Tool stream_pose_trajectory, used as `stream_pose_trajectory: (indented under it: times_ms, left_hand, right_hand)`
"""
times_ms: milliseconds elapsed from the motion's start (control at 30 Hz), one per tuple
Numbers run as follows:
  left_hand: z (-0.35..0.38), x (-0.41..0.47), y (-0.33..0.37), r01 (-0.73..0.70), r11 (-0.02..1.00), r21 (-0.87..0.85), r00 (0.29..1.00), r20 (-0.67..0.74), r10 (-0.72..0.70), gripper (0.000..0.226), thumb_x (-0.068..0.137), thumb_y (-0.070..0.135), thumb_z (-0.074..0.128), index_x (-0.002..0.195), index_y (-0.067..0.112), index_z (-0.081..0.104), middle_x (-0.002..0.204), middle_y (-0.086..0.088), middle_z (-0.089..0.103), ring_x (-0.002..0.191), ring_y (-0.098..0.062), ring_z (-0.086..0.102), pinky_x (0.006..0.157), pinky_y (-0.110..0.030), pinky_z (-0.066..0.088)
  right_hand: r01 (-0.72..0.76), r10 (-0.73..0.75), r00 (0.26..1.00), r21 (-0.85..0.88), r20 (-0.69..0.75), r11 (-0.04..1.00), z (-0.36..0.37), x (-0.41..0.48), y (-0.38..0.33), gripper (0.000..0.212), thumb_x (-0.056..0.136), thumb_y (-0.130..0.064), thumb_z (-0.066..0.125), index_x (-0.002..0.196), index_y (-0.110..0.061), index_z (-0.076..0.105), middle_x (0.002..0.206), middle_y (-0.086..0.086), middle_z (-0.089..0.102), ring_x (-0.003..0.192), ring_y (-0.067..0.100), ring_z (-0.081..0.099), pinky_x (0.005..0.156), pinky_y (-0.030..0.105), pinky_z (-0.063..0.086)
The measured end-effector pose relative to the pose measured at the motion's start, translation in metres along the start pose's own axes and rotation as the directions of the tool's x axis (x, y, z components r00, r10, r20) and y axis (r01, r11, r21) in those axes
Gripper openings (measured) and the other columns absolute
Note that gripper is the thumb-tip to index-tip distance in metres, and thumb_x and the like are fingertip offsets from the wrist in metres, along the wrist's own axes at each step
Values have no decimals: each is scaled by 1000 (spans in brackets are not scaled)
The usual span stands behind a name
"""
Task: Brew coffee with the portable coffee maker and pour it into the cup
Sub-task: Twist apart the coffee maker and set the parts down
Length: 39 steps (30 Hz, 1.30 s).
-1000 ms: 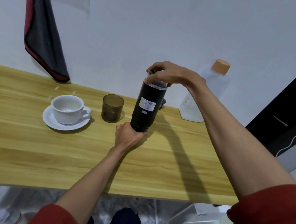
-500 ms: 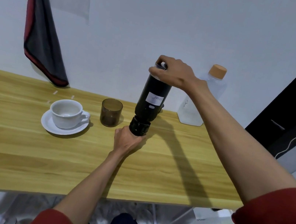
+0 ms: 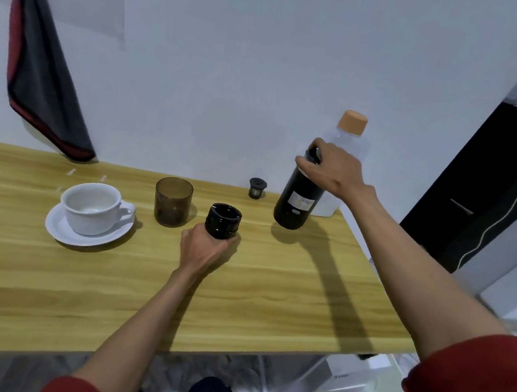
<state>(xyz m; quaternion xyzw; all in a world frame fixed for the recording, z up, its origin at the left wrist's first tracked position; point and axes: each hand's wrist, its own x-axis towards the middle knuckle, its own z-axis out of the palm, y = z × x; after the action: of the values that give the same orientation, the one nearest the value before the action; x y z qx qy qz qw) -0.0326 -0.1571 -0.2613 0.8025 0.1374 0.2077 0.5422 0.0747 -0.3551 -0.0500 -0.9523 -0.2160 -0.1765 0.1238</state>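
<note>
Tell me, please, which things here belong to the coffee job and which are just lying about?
For the job: coffee maker body in the right hand; its detached base in the left hand; small filter basket; white cup on its saucer; probably the water bottle.
Lying about: smoked tumbler (role unclear); dark cloth on the wall.

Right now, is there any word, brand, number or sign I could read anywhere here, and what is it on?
Nothing here reads clearly.
White sticker on the tall black cylindrical coffee maker body, gripped by the right hand: print too blurred to read.
White box under the wooden table: small dark mark, too small to read.
Short black ribbed base held by the left hand: no text shows.
</note>
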Motion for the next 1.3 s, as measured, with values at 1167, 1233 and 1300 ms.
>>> stream_pose_trajectory:
  times_ms: [1167,1233,1300]
  left_hand:
    - [5,8,4,24,997,73,999,-29,-22,29,70,48,76,62,27,58,61,14,60,68,-3,54,83,-33,42]
    - [4,11,7,48,999,15,999,-2,-48,27,63,51,69,63,25,59,55,11,61,64,-1,57,76,-31,44]
    - [3,18,8,60,997,-49,998,22,-59,26,60,48,68,64,23,61,52,12,63,57,-1,60,61,-25,45]
  right_hand:
    - [-19,91,945,-224,313,974,34,-3,57,49,85,-71,49,101,-25,53,99,0,64,90,25,59,62,31,36]
    - [-35,165,909,-325,382,945,27,8,50,62,82,-82,44,105,-26,55,102,1,62,93,25,58,69,33,38]
    - [-28,192,901,-390,389,921,24,19,41,70,82,-83,43,111,-22,61,106,3,65,98,25,60,73,34,42]
